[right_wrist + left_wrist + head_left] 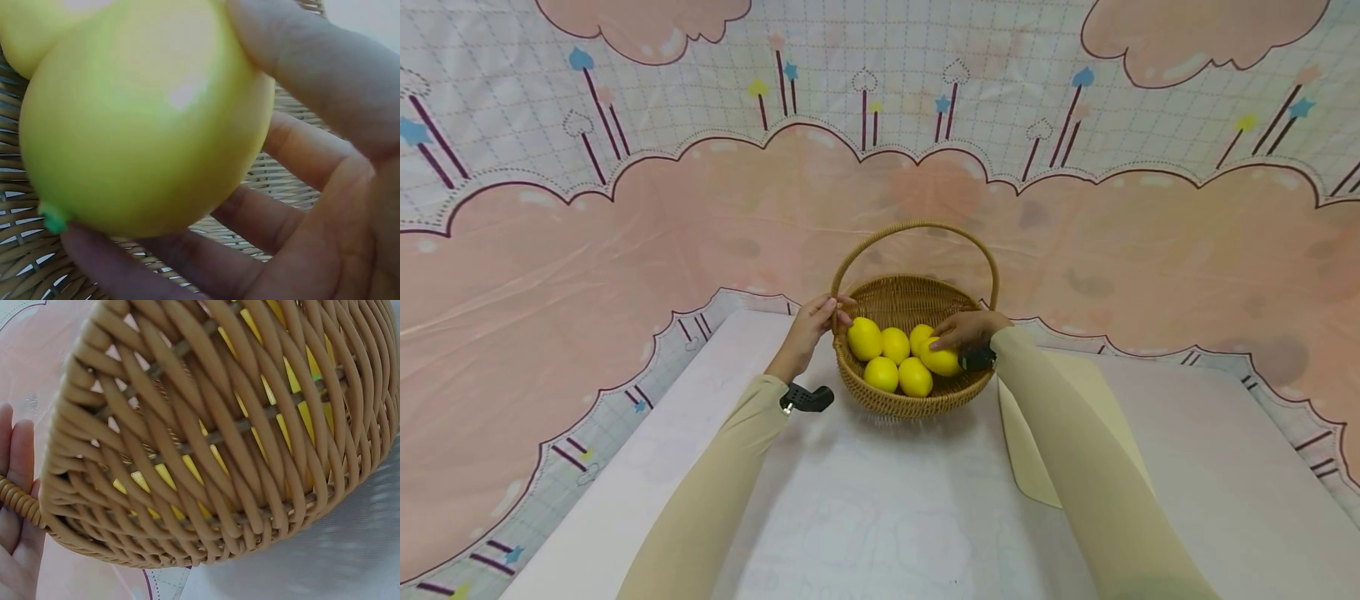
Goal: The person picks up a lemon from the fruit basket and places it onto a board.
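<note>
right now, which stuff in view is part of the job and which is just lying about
Looks part of the job:
- wicker basket, left hand on its handle
- yellow fruit in the right hand
- other yellow fruits in the basket

Apparently just there:
- cream sheet, partly hidden by the right forearm
- patterned backdrop

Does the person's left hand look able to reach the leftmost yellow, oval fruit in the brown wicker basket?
Probably yes: the left hand holds the curved brown wicker handle, close beside that fruit, with nothing visible between; it may need to let go first.
</note>
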Demonstrator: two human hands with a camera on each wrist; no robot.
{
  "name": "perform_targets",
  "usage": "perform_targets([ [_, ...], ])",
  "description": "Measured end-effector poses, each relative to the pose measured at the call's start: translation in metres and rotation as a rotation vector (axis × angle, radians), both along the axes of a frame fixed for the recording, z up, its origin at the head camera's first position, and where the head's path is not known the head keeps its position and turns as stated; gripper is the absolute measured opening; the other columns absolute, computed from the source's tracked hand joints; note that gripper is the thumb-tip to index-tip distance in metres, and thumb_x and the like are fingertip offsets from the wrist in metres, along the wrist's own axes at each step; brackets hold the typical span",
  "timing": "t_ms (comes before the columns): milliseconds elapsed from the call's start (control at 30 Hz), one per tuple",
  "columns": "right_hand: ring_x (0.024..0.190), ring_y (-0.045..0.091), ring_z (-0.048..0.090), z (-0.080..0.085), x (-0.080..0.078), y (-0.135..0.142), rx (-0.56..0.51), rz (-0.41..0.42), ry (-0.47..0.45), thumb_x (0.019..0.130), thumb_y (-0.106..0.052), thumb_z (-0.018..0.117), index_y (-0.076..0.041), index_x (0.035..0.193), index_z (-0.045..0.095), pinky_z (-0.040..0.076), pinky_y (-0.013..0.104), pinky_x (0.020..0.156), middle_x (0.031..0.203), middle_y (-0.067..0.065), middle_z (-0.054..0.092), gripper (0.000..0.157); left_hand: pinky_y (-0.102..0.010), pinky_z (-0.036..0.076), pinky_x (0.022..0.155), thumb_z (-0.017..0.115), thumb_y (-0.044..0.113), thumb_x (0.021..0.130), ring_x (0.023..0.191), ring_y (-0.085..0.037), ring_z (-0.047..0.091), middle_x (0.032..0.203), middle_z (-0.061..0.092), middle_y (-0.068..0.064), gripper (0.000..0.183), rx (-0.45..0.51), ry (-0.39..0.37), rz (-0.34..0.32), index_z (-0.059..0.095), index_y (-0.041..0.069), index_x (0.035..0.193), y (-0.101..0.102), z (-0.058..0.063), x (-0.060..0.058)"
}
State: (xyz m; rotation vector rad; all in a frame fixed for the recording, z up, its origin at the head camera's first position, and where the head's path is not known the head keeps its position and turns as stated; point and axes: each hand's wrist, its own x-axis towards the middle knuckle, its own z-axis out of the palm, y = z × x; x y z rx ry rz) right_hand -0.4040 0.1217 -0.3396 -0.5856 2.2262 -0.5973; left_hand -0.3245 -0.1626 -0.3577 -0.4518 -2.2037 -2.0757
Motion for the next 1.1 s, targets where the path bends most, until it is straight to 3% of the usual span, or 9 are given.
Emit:
perform_targets([
  [167,0.136,0.037,0.034,0.0002,0.0001,-0.0003,-0.019,-0.038,-0.02,0.097,-0.034,0.049,-0.005,0.147,0.028,0.037,0.048,0.108,0.152,0.021,0.026,0.061,-0.031,0.042,0.088,0.032,0.023,0.104,0.079,-0.003,0.059,0.073,0.061,0.013,0.042,0.0,0.001,0.004,0.049,-0.01,0.122,-0.0009,-0.0008,-0.0008],
  [400,0.136,0.037,0.036,-0.0011,0.0001,0.0017,-0.139,-0.06,-0.119,0.094,-0.016,0.055,0.0,0.148,0.021,0.044,0.041,0.103,0.151,0.026,0.024,0.065,-0.029,0.041,0.087,0.033,0.025,0.104,0.079,-0.004,0.059,0.073,0.061,0.013,0.041,-0.001,0.003,0.006,0.051,-0.008,0.121,-0.0012,-0.0016,-0.0012],
  [667,0.121,0.031,0.053,-0.0017,0.0017,0.0033,-0.161,-0.027,0.007,0.089,-0.014,0.063,0.003,0.142,0.036,0.053,0.033,0.09,0.141,0.027,0.043,0.062,-0.028,0.041,0.086,0.032,0.024,0.104,0.08,-0.004,0.058,0.073,0.061,0.013,0.042,-0.01,-0.007,0.01,0.049,-0.009,0.122,-0.001,-0.002,-0.0012],
  [967,0.122,0.032,0.052,-0.0026,0.0017,0.0039,-0.166,-0.067,0.026,0.087,-0.012,0.066,0.003,0.14,0.039,0.052,0.033,0.093,0.138,0.026,0.047,0.062,-0.028,0.041,0.086,0.032,0.024,0.104,0.08,-0.003,0.058,0.073,0.061,0.014,0.042,-0.013,-0.01,0.004,0.049,-0.01,0.123,-0.0017,-0.0021,-0.0004],
  [1100,0.121,0.032,0.053,-0.0011,0.0031,0.004,-0.163,-0.047,0.052,0.087,-0.014,0.066,0.004,0.138,0.042,0.051,0.034,0.094,0.136,0.025,0.049,0.06,-0.028,0.041,0.088,0.032,0.024,0.104,0.082,-0.003,0.058,0.073,0.061,0.014,0.042,-0.018,-0.014,-0.007,0.049,-0.01,0.123,-0.003,-0.0016,-0.0007],
])
